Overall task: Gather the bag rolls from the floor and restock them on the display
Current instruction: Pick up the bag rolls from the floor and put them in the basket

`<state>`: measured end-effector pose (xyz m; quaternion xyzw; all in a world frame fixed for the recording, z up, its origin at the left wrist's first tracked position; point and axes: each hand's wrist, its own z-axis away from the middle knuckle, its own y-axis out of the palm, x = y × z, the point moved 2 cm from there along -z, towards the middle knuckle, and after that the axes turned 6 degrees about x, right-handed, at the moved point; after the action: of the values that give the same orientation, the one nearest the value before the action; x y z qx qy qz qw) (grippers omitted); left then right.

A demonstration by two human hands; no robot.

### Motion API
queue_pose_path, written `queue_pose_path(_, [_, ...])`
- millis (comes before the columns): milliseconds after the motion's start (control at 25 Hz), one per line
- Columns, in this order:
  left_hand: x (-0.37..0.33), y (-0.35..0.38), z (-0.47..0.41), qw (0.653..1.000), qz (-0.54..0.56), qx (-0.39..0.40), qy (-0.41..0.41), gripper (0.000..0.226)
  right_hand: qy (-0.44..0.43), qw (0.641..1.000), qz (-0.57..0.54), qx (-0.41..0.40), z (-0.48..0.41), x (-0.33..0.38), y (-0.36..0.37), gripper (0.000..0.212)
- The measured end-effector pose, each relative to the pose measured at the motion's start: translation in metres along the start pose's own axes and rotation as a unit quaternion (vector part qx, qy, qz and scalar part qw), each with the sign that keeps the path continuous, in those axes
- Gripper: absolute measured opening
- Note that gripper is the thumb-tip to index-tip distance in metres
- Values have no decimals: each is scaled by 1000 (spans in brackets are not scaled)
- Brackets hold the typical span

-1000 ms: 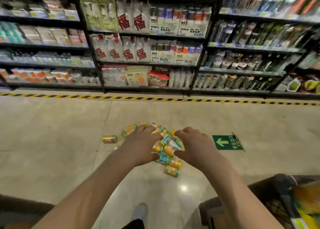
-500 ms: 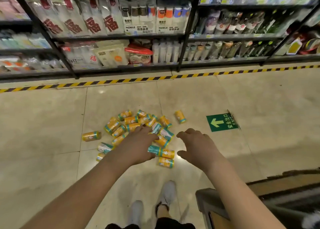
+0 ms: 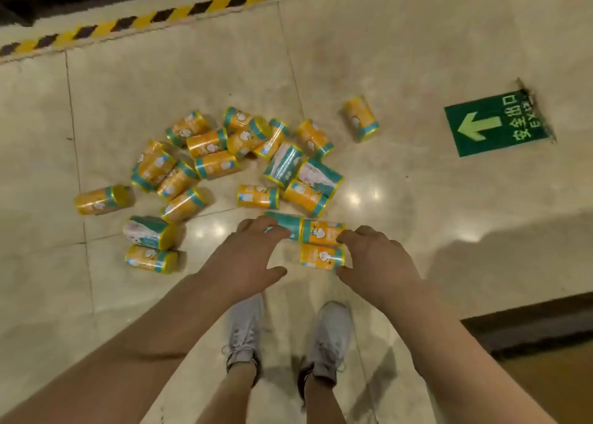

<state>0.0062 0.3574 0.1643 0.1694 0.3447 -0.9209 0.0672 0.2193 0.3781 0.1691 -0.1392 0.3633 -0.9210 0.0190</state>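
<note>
floor (image 3: 417,54): glossy beige tile | hazard tape (image 3: 192,9) | green exit sign (image 3: 495,125)

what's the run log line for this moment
stage: reaching | left hand: open, over teal roll | right hand: open, beside orange roll | pile: on floor

The left hand (image 3: 247,256) covers part of a teal plastic-wrapped bag roll (image 3: 287,225). The right hand (image 3: 377,258) hides the ends of two orange plastic-wrapped bag rolls (image 3: 321,232), so whether it grips them cannot be told. The black-and-yellow striped floor tape (image 3: 199,6) runs off the top edge.
</note>
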Motion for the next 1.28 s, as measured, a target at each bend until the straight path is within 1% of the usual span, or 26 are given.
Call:
queue_pose_path(160, [43, 72, -99, 1000, -8, 1, 2, 72, 21, 999, -24, -14, -82, -31, 115, 46])
queue_pose_path(320, [74, 124, -172, 999, -35, -8, 5, 78, -17, 998, -39, -44, -146, -39, 205, 51])
queue_pose_path(520, [92, 154, -230, 995, -91, -33, 26, 93, -68, 991, 24, -109, -185, -42, 263, 71])
queue_pose_path(680, [99, 171, -255, 991, -123, -40, 28, 100, -55, 983, 88, -152, -197, -40, 283, 79])
queue_pose_path(800, [97, 168, -255, 990, -119, -65, 24, 96, -65, 976, 119, -173, -201, -38, 281, 84])
queue_pose_path(920, [99, 146, -230, 993, -77, -87, 17, 96, -69, 978, 99, -173, -190, -41, 259, 90])
queue_pose_path(1040, [99, 108, -185, 992, 44, -122, -11, 91, -30, 985, -4, -171, -161, -46, 215, 96])
queue_pose_path(1080, [96, 94, -169, 987, 83, -134, -21, 89, -22, 983, -53, -176, -149, -46, 197, 94])
queue_pose_path(1160, [84, 58, -130, 976, 144, -161, -26, 89, -28, 971, -136, -197, -118, -37, 150, 81])
queue_pose_path(1280, [55, -19, -52, 962, 183, -203, -18, 91, -52, 948, -199, -243, -62, -9, 55, 69])
